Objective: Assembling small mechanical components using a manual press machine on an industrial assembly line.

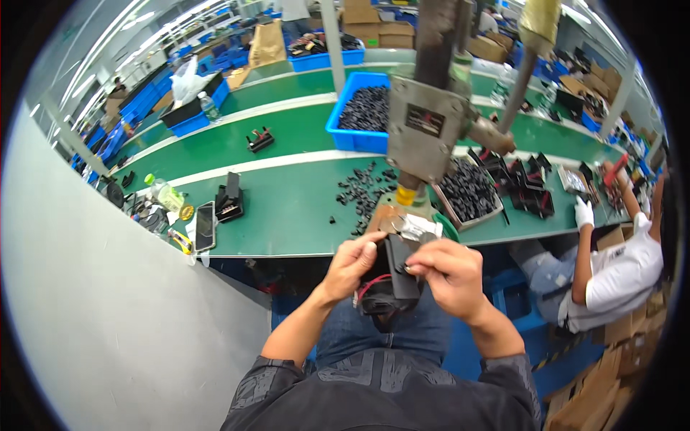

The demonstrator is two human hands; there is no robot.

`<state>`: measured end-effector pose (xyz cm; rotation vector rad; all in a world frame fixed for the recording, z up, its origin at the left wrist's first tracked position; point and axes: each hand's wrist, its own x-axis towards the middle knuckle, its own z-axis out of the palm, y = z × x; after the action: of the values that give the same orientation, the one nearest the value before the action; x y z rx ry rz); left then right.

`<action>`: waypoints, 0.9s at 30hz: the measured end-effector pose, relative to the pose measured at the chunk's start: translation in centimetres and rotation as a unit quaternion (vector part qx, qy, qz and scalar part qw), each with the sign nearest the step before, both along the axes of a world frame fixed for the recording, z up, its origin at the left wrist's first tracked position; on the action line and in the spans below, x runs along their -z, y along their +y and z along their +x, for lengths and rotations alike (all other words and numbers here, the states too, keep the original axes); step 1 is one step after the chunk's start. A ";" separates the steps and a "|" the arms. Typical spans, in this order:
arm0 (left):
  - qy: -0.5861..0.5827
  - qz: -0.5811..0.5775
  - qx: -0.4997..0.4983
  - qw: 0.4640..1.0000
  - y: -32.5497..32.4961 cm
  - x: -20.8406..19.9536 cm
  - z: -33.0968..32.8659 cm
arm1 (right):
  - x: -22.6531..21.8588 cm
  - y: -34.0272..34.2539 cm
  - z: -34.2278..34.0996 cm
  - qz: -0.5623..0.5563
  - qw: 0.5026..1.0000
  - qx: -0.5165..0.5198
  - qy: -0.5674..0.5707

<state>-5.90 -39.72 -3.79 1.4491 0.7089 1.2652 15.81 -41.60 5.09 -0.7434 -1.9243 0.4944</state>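
My left hand (348,269) is closed round the left side of a black plastic housing (402,271), with the thumb along its upper edge. The long box-shaped piece is tilted up in front of my lap, and red wires (371,284) loop out of its lower left part. My right hand (453,276) pinches at the housing's right face, thumb and forefinger together; whatever is between the fingertips is too small to make out. Just beyond the hands stands a metal press (425,129) with a yellow-ringed tip (406,194) above its wooden-looking base.
Loose small black parts (357,192) lie left of the press, and a carton (480,219) full of them sits right. A blue bin (359,141) stands behind. A phone (205,225) and a black housing (230,197) lie left. At right works a person with a white-gloved hand (583,213).
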 end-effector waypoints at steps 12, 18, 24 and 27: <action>-0.079 -0.021 -0.033 0.996 -1.5 -1.8 2.1 | 0.6 -1.1 0.2 0.030 0.995 0.087 0.035; -0.309 -0.265 0.019 0.913 -1.4 1.2 3.1 | 1.5 0.6 1.3 0.002 0.998 0.057 -0.007; -0.291 -0.252 -0.090 0.918 -0.2 1.1 -0.6 | 7.4 14.2 9.1 -0.017 0.931 0.323 -0.170; -0.369 -0.269 -0.040 0.889 1.1 2.9 -1.4 | 9.1 19.5 10.9 -0.074 0.912 0.318 -0.250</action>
<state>-7.35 -38.65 -6.69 0.4247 0.5258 1.4038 26.71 -22.08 -4.05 -1.6469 -1.9517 0.0323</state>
